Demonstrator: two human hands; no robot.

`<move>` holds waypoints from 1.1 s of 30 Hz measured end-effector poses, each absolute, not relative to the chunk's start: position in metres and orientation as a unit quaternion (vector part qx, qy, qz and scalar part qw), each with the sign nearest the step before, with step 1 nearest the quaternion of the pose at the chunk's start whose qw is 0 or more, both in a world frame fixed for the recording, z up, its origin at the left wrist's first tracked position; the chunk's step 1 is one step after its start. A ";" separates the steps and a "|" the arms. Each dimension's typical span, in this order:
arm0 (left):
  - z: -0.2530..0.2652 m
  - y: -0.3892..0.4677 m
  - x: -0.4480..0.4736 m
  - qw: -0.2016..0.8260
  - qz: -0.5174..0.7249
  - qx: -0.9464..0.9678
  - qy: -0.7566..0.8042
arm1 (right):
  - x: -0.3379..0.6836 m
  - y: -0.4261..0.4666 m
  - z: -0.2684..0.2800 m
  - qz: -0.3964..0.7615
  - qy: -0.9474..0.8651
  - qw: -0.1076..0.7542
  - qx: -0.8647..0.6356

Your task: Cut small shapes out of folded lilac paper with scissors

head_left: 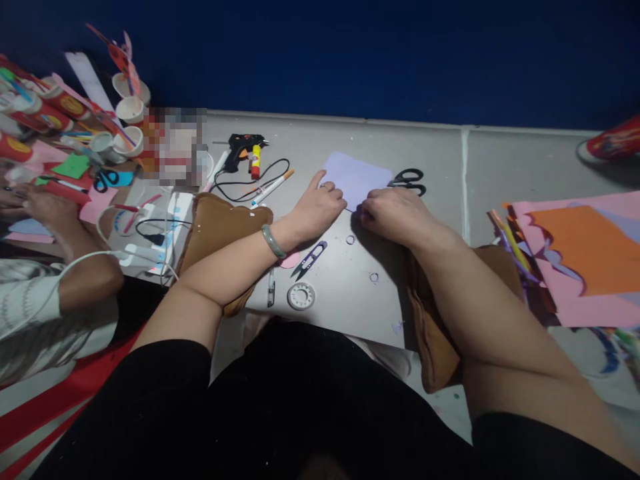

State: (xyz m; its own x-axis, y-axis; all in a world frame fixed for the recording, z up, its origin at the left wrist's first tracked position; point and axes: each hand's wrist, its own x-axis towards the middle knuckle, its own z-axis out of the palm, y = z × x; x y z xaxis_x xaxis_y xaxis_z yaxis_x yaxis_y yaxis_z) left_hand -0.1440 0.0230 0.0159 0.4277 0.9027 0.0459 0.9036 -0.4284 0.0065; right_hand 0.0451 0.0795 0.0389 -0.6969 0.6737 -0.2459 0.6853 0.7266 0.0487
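A sheet of light purple paper [357, 179] lies on the table in front of me. My left hand [320, 205] is at its lower left edge, little finger stuck out and the other fingers bent onto the paper. My right hand [395, 215] is closed at the lower right corner of the sheet; its fingertips, and whatever is between them, are hidden. Black-handled scissors [409, 180] lie just beyond my right hand, their blades partly covered. Below my hands are small purple paper rings [374, 277], thread snips [309, 260] and a white tape roll [301, 295].
A glue gun [245, 148], a glue stick [256, 162] and a marker [273, 187] lie at the back left. Brown cushions [220, 223] are under my forearms. Pink and orange sheets [580, 247] lie to the right. A co-worker's arm [75, 247] and several cups [131, 110] are at left.
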 end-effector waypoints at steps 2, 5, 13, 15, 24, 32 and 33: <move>0.012 0.025 -0.143 0.006 -0.020 -0.846 -0.533 | 0.045 0.080 0.037 -0.024 0.920 0.125 0.370; 0.012 0.030 -0.147 0.001 -0.041 -0.842 -0.538 | 0.047 0.081 0.041 -0.025 0.921 0.109 0.373; 0.025 0.030 -0.158 -0.006 -0.134 -0.831 -0.540 | 0.056 0.083 0.060 -0.048 0.923 0.007 0.382; 0.028 0.026 -0.156 -0.002 -0.139 -0.837 -0.529 | 0.053 0.082 0.057 -0.036 0.931 -0.009 0.364; 0.017 0.030 -0.157 0.016 -0.236 -0.832 -0.502 | 0.049 0.091 0.024 -0.015 0.942 -0.194 0.273; 0.021 0.039 -0.177 -0.007 -0.311 -0.789 -0.530 | 0.060 0.097 0.030 -0.017 0.918 -0.232 0.322; 0.022 0.040 -0.180 -0.008 -0.322 -0.776 -0.543 | 0.062 0.097 0.032 -0.018 0.913 -0.236 0.332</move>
